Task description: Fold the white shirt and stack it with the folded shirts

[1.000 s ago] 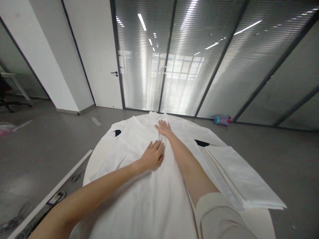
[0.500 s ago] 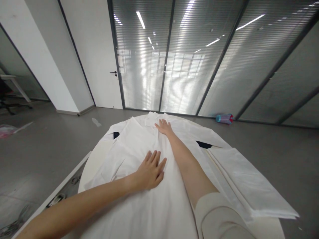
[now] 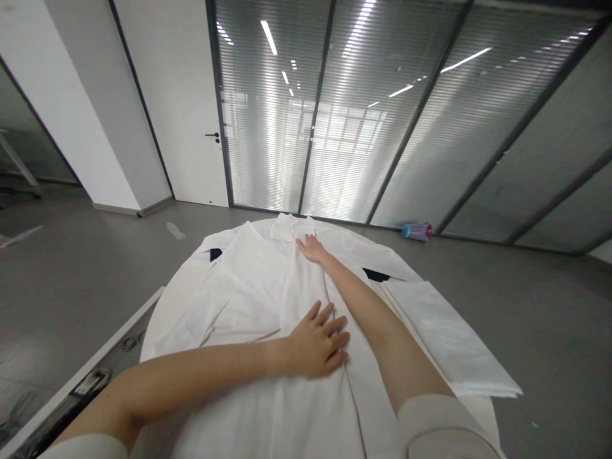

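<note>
A white shirt (image 3: 258, 299) lies spread over a round white table (image 3: 165, 312), its collar at the far edge. My left hand (image 3: 318, 344) lies flat on the shirt's front near the middle seam, fingers stretched out. My right hand (image 3: 310, 247) presses flat on the cloth just below the collar, arm reaching across the shirt. Neither hand holds anything.
A folded white cloth (image 3: 444, 331) lies on the table's right side. A small blue and red bottle (image 3: 415, 231) lies on the grey floor by the glass wall. A white board (image 3: 86, 376) lies on the floor at the left. A white door (image 3: 191, 108) stands behind.
My left hand has slid down the shirt toward me and to the right. The right hand has stayed below the collar.
</note>
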{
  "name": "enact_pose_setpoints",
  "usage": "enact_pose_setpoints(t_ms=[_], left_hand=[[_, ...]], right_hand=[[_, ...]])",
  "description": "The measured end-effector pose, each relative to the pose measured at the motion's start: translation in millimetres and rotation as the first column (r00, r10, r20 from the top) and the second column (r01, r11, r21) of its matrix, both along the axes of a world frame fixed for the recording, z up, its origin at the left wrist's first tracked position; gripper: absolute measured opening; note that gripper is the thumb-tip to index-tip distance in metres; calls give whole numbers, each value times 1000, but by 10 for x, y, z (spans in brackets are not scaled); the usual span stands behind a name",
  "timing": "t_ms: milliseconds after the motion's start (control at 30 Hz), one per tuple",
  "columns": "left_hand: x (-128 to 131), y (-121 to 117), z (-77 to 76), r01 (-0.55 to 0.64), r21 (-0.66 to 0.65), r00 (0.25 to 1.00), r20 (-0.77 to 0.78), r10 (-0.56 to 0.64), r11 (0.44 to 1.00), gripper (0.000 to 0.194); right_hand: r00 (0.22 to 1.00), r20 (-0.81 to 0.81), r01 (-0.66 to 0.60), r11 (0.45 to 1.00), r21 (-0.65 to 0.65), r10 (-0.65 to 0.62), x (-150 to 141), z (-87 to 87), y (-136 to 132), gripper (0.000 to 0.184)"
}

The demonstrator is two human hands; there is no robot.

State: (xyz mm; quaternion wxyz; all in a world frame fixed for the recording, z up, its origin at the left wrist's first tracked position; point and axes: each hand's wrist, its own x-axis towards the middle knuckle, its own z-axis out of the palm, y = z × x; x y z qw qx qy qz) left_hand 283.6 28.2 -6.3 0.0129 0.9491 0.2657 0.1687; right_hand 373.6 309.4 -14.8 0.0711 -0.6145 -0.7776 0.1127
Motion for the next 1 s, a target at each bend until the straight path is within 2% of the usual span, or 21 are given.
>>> enact_pose_setpoints(t_ms=[133,200,300,400,433,500,567,600,633,667,733,800,867,933,1000], left_hand=[[-80,-338,-28,111,-5,994,9,-111,994,69],[-148,-572,17,201,12,980,-17,-200,980,68],[-287,-872,189,342,-1,937,-70,-341,940,50],[-509,-978,449,407,-187,911,9,-413,894,42],[-615,-964,532,376,-269,925,61,-374,887,40],[-892,-885,653,213,-392,975,139,-172,895,38],[-1252,-778,694,-72,-409,976,159,149,910,34],[-1456,-731,682,-228,-389,938,160,309,893,32],[-1666,-698,654,-384,-375,872,152,464,844,32],[-1874,-684,610,-533,-351,780,148,607,770,32],[-2254,-721,494,-710,-330,620,126,774,622,34],[-2549,-843,351,-774,-370,525,78,847,514,36],[-2744,-1021,197,-778,-440,469,69,880,449,41],[-2855,-1220,54,-737,-547,415,97,905,397,53],[-2907,-1411,-39,-640,-692,364,109,925,334,68]], right_hand=[[999,44,10,1000,11,-10,-55,-92,-105,93],[997,72,27,999,37,-30,-71,-69,-127,91],[988,148,8,980,200,-39,-109,24,-205,78],[972,231,-128,935,330,52,-183,130,-387,53],[962,256,-181,926,331,96,-213,160,-469,48],[943,293,-251,916,314,158,-268,205,-649,46],[938,299,-267,915,303,175,-306,236,-841,44],[940,294,-264,916,302,173,-318,250,-938,43],[941,291,-264,915,304,175,-325,266,-1036,42],[941,288,-269,912,308,180,-329,284,-1136,40],[937,280,-295,902,316,208,-336,331,-1348,37],[924,273,-346,887,306,267,-353,386,-1590,34],[900,261,-418,862,287,350,-391,434,-1868,31],[862,241,-503,817,284,447,-451,465,-2171,28],[814,221,-581,757,299,538,-528,480,-2475,26]])
